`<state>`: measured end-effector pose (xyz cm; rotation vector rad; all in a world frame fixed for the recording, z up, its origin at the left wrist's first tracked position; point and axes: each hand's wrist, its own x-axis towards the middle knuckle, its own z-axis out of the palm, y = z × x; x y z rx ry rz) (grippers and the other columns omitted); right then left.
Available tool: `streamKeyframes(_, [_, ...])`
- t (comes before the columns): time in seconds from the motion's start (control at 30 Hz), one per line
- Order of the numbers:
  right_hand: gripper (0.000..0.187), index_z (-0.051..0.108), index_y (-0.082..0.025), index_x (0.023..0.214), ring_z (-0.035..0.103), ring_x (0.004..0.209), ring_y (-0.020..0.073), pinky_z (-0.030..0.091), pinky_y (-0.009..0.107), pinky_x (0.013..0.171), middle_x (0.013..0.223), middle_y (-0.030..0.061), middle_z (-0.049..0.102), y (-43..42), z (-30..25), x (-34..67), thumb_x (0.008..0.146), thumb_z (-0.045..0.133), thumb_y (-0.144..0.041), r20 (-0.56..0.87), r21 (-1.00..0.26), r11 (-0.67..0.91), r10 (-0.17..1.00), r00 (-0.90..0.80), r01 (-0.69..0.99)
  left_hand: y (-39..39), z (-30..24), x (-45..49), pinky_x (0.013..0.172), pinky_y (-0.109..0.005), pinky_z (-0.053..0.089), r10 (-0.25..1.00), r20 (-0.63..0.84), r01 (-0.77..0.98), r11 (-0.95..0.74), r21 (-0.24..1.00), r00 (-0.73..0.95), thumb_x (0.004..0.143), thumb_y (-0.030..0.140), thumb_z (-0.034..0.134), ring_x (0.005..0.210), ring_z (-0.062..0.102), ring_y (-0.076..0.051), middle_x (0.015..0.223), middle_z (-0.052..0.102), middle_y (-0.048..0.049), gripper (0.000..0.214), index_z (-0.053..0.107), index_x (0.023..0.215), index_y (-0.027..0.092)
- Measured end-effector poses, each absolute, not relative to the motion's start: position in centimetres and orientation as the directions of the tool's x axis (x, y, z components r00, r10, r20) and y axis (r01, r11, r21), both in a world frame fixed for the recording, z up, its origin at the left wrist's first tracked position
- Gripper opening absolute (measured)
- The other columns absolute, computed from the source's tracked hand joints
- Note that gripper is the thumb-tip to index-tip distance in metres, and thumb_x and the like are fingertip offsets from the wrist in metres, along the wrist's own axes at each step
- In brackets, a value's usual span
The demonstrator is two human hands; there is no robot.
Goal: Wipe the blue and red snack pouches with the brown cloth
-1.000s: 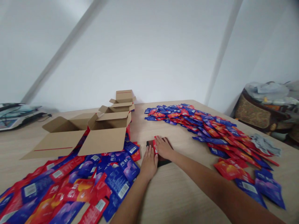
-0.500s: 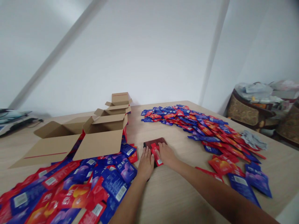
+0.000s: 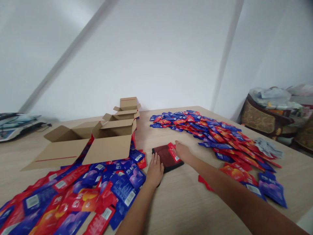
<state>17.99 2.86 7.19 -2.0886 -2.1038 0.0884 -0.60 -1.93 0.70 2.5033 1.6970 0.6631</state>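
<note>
A brown cloth [image 3: 163, 156] with dark edging lies flat on the table between my hands. My left hand [image 3: 155, 169] rests on its left edge, fingers stretched out and holding nothing. At the cloth's right side, a small red packet [image 3: 175, 156] with a white barcode label lies tilted. My right hand [image 3: 182, 151] grips the packet by its upper right edge, thumb and fingers closed. Just left of my left hand, a heap of blue and red pouches [image 3: 123, 187] spreads over the table.
Open cardboard boxes [image 3: 107, 147] stand in a row at left. A long pile of red and blue pouches [image 3: 207, 130] curves along the right side. A grey cloth [image 3: 269, 147] lies by the right edge. A patterned chair [image 3: 259, 114] stands beyond, and a device [image 3: 19, 125] sits at far left.
My right hand has moved right, sliding the red packet from the cloth's middle to its right side. More of the cloth shows. My left hand stays at the left edge.
</note>
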Motion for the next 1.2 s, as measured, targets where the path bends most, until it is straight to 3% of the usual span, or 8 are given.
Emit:
streamKeyframes(0.1, [0.05,0.032,-0.014,0.13,0.062,0.092,0.0241,0.042,0.029,0.072,0.104,0.0141,0.064,2.5,9.2,18.3,0.089,0.045,-0.037,0.131,-0.181,0.05,0.991,-0.026,0.982,-1.9,0.7,-0.5,0.109,-0.044,0.027,0.895,0.332,0.877,-0.395,0.275,0.299,0.088,0.025,0.03,0.136,0.018,-0.026,0.144,0.029,-0.0194,0.05,0.037,0.131,0.001])
streamKeyframes(0.27, [0.045,0.031,-0.016,0.134,0.06,0.095,0.021,0.04,0.03,0.079,0.102,0.0112,0.064,2.6,10.7,16.3,0.096,0.019,-0.036,0.232,-0.311,0.207,0.963,-0.138,0.927,-2.0,0.9,-0.5,0.109,-0.045,0.026,0.898,0.314,0.865,-0.401,0.301,0.307,0.087,0.025,0.03,0.136,0.017,-0.027,0.144,0.028,-0.0204,0.052,0.035,0.132,0.0])
streamKeyframes(0.4, [0.041,0.043,-0.011,0.127,0.047,0.112,0.023,0.032,0.034,0.094,0.12,0.0156,0.055,3.0,7.9,14.6,0.094,0.026,-0.028,0.288,-0.242,0.222,0.946,-0.149,0.944,-2.0,1.1,-0.6,0.109,-0.048,0.026,0.903,0.309,0.858,-0.397,0.327,0.3,0.086,0.023,0.031,0.136,0.016,-0.027,0.145,0.027,-0.0194,0.052,0.034,0.133,0.002])
streamKeyframes(0.63, [0.043,0.042,-0.014,0.131,0.031,0.126,0.0245,0.023,0.042,0.102,0.134,0.0139,0.044,4.0,2.4,12.9,0.093,0.031,-0.031,0.335,-0.148,0.182,0.934,-0.124,0.972,-2.0,1.0,-0.4,0.109,-0.045,0.026,0.908,0.287,0.881,-0.384,0.278,0.305,0.085,0.021,0.032,0.136,0.015,-0.027,0.145,0.025,-0.0211,0.053,0.034,0.133,-0.001])
streamKeyframes(0.8, [0.045,0.036,-0.014,0.135,0.041,0.117,0.0256,0.033,0.042,0.094,0.123,0.0176,0.05,4.7,3.1,15.9,0.093,0.033,-0.032,0.283,-0.115,0.122,0.955,-0.085,0.986,-2.2,1.0,-0.4,0.109,-0.043,0.026,0.905,0.308,0.879,-0.382,0.285,0.293,0.086,0.024,0.032,0.136,0.016,-0.026,0.145,0.028,-0.0195,0.052,0.038,0.131,0.0])
streamKeyframes(0.93, [0.045,0.033,-0.02,0.135,0.057,0.098,0.0238,0.042,0.037,0.08,0.112,0.0152,0.055,4.3,4.2,17.9,0.094,0.032,-0.037,0.138,-0.114,0.041,0.99,-0.025,0.993,-2.3,1.2,-0.3,0.109,-0.046,0.026,0.905,0.315,0.871,-0.382,0.307,0.286,0.086,0.025,0.032,0.136,0.017,-0.026,0.144,0.03,-0.0181,0.052,0.037,0.132,0.003])
streamKeyframes(1.03, [0.045,0.034,-0.021,0.133,0.062,0.089,0.0222,0.044,0.033,0.076,0.107,0.0122,0.059,4.1,5.5,18.4,0.092,0.038,-0.04,0.092,-0.183,-0.007,0.996,0.024,0.983,-2.4,1.4,-0.2,0.109,-0.045,0.025,0.904,0.31,0.875,-0.385,0.295,0.293,0.086,0.025,0.031,0.136,0.017,-0.027,0.144,0.03,-0.0192,0.052,0.037,0.132,0.002])
streamKeyframes(1.2, [0.05,0.035,-0.014,0.132,0.059,0.101,0.0214,0.041,0.029,0.083,0.111,0.0136,0.062,3.9,7.5,15.4,0.09,0.039,-0.04,0.125,-0.493,0.099,0.991,-0.043,0.864,-2.5,1.4,-0.2,0.109,-0.047,0.025,0.896,0.331,0.865,-0.399,0.305,0.296,0.085,0.023,0.033,0.136,0.017,-0.028,0.144,0.029,-0.0198,0.052,0.036,0.133,0.002])
